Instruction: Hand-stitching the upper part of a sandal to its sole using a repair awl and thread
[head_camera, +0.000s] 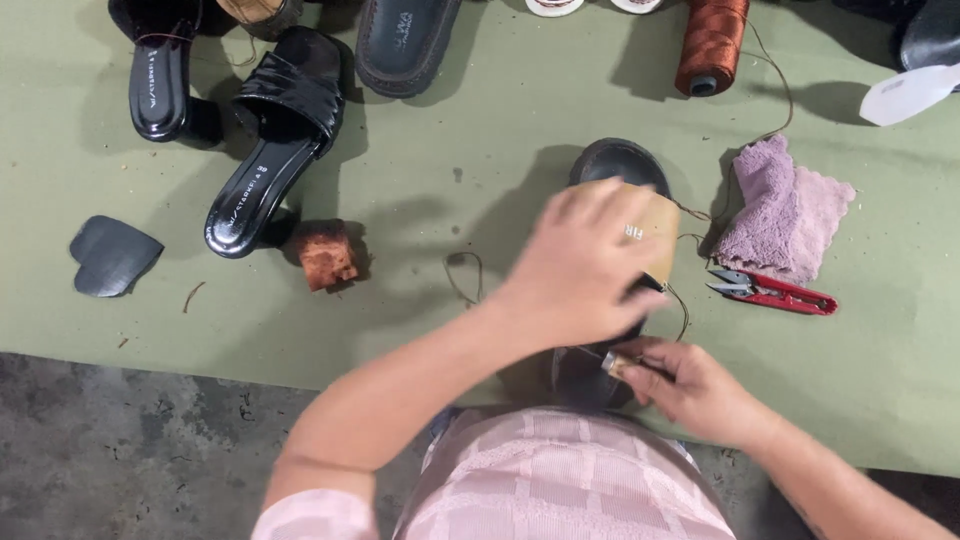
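Note:
My left hand (580, 265) presses down on a black shoe (620, 162) with a tan insole (662, 222), holding it on the green mat (440, 140). My right hand (685, 385) sits at the shoe's near end, fingers pinched on a small metal tool (612, 366). Brown thread (686, 312) trails from the shoe's right side towards the spool. Most of the shoe is hidden under my left hand.
Red thread snips (775, 292) and a pink cloth (785, 210) lie right of the shoe. A brown thread spool (711, 45) stands behind. Black heeled sandals (275, 135), a reddish block (326, 254) and a dark heel piece (112, 254) lie to the left.

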